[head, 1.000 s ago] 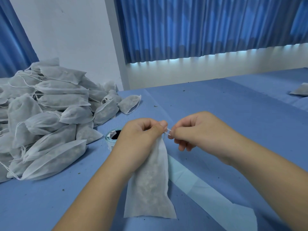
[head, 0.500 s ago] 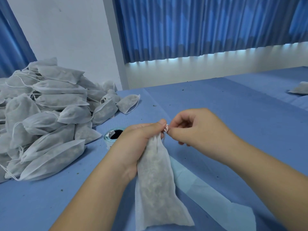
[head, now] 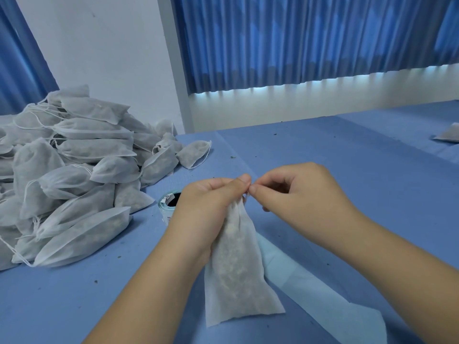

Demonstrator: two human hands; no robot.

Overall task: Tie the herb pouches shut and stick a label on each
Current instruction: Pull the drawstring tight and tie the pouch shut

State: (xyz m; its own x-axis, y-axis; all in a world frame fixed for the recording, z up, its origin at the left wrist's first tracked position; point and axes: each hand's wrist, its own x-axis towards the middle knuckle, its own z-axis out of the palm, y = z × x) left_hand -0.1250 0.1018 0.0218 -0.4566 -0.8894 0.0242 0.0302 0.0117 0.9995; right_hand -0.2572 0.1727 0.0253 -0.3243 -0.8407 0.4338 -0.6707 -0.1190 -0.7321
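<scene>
The white non-woven herb pouch (head: 238, 264) is in front of me, held upright by its neck above the blue-covered desk (head: 335, 157). Compared with one second ago, its mouth is now gathered into a narrow neck. The short piece of white string that was stretched between the hands is almost gone from view, and the bottom of the pouch has swung a little to the right. My left hand (head: 206, 207) grips the neck, with its fingers (head: 244, 178) curled round the fabric. My right hand (head: 303, 194) has come close until the two hands touch, and its fingers (head: 255, 192) pinch what I believe is the string end, though it is too small to see well. I judge that the drawstring is pulled tight and the knot is in progress; the label is not yet on this pouch.

Just behind the left hand stands the pale blue roll of labels (head: 167, 207), partly hidden by it. A long pale blue strip of paper (head: 323, 301) lies under the pouch. To the left, the big pile of grey-white filled pouches (head: 74, 175) is well apart, and one lone pouch (head: 447, 135) lies far right. Small herb crumbs are on the cloth. Nothing blocks the hands, but reaching the roll means moving the left hand away.
</scene>
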